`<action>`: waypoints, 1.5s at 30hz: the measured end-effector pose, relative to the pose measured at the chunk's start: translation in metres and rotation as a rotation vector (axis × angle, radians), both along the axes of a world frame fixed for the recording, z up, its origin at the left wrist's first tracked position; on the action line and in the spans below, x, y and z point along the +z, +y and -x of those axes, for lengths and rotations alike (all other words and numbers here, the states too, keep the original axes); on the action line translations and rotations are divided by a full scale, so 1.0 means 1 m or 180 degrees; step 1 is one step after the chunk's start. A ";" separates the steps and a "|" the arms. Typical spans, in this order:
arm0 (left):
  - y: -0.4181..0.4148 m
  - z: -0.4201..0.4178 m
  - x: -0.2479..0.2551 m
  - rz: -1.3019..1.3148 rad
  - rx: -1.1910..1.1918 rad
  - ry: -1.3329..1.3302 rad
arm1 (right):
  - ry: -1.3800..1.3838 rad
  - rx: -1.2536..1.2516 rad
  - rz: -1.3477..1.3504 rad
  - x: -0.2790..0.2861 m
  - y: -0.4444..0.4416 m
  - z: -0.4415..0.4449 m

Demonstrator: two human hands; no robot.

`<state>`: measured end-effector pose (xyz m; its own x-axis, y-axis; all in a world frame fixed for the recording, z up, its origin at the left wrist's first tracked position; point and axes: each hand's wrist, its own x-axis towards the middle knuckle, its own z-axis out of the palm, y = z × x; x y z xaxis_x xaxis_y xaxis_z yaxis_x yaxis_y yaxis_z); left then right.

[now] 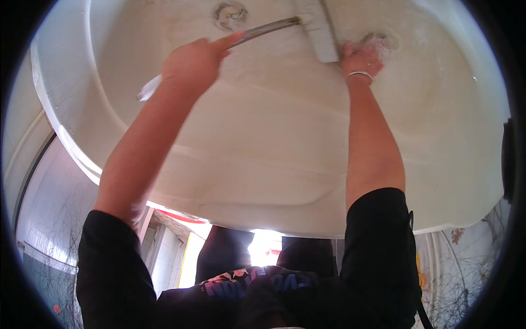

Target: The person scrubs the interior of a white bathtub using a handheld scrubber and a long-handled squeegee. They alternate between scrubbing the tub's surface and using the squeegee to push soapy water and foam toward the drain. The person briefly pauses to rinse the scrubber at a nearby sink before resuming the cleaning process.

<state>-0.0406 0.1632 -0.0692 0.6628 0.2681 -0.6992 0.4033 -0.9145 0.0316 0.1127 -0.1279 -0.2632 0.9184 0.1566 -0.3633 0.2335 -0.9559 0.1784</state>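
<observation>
Before me is a large off-white tub point(259, 119) with a curved wall and stained surface. My left hand point(195, 63) is closed around the handle point(269, 31) of a long tool, whose pale end sticks out behind my wrist. A flat white head point(322, 39) with a dark edge, like a squeegee's, is at the handle's far end; its top is cut off by the picture. My right hand point(363, 59), with a thin bracelet point(361, 73) at the wrist, is beside the head's lower corner. Its fingers blur over a round, foamy spot point(380, 43) on the tub; whether they hold something is unclear.
Another round recessed fitting point(231, 15) is in the tub, left of the tool's head. The tub's rim point(68, 140) curves along the left and below my forearms. At lower left stands a glossy panel point(61, 197); patterned wall or floor point(456, 263) shows at lower right.
</observation>
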 end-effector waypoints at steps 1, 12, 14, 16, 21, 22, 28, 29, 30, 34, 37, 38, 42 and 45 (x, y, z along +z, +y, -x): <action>0.014 0.011 0.007 -0.0100 0.0108 0.0139 | -0.0331 -0.0001 -0.0543 0.004 0.021 0.016; 0.115 0.110 0.071 -0.0567 -0.0067 0.1304 | 0.2404 0.2810 -0.0981 0.061 0.126 0.158; 0.109 0.102 0.065 -0.0442 -0.0190 0.1160 | 0.1968 0.2540 -0.1231 0.051 0.085 0.146; 0.086 0.093 0.049 -0.0309 -0.0331 0.0931 | 0.1865 0.2052 -0.1002 0.055 0.059 0.105; 0.022 0.031 0.008 0.0188 0.0119 0.0092 | 0.1126 0.1063 0.0100 0.043 -0.014 0.004; 0.012 0.009 0.006 0.0279 0.0197 0.0021 | 0.0378 0.0979 -0.0527 0.019 -0.038 -0.016; 0.026 -0.024 -0.002 0.0296 0.0767 -0.0051 | -0.0249 -0.1327 -0.0798 -0.021 0.057 -0.117; 0.037 -0.016 0.000 0.0254 0.0959 -0.0026 | -0.0104 -0.1012 -0.0893 -0.023 0.079 -0.127; 0.052 -0.004 0.001 0.0227 0.1126 -0.0037 | 0.0014 -0.0708 -0.0978 -0.023 0.098 -0.140; 0.099 0.046 0.007 -0.0179 0.1687 -0.0131 | -0.0298 0.0397 -0.1339 -0.026 0.210 -0.088; 0.117 0.080 0.038 -0.0420 0.1917 0.0157 | 0.0675 0.1562 -0.1336 0.011 0.252 0.018; 0.122 0.091 0.043 -0.0362 0.1886 0.0215 | 0.0868 0.1692 -0.1072 0.028 0.256 0.043; 0.109 0.125 0.064 0.0015 0.1451 0.0314 | 0.1344 0.2049 -0.0853 0.045 0.203 0.091; 0.081 0.132 0.079 0.0287 0.1313 0.0636 | 0.1596 0.2495 -0.0330 0.065 0.136 0.104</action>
<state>-0.1727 0.2437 0.0102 0.3635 0.4134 -0.8349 0.7390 -0.6736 -0.0118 0.0086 0.0083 -0.1978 0.2767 0.7186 -0.6379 0.8446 -0.4985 -0.1952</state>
